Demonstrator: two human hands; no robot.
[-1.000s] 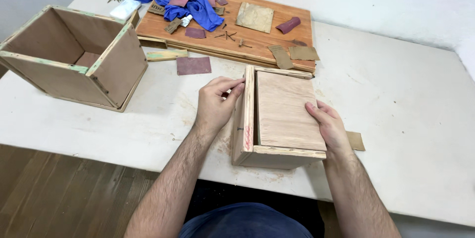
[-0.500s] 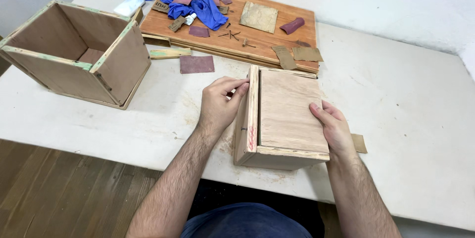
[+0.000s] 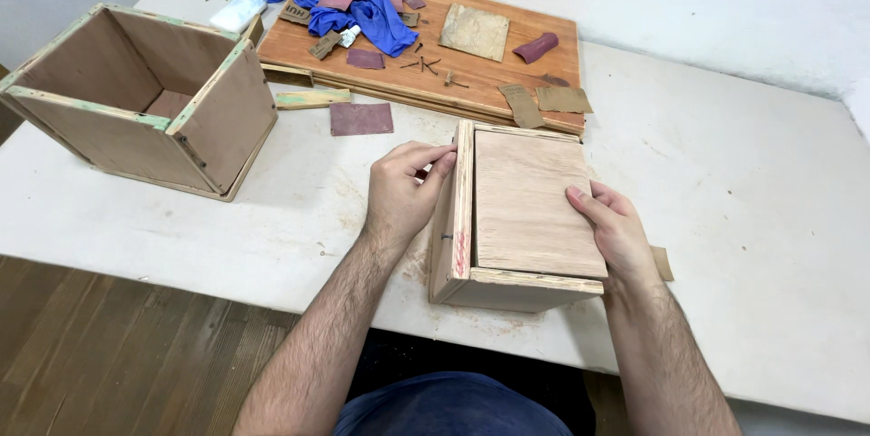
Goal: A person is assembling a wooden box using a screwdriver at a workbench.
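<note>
On white table, pale plywood box, rough edges

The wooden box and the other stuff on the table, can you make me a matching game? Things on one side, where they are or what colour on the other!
Things:
1. small wooden box
2. big open box
3. gloves
4. sandpaper piece

Matches:
A. blue, piled on the wooden board
B. reddish brown, flat on the white table
C. between the left hand and the right hand
D. far left, open top, green-edged rim

Pairs: 1-C, 2-D, 3-A, 4-B
</note>
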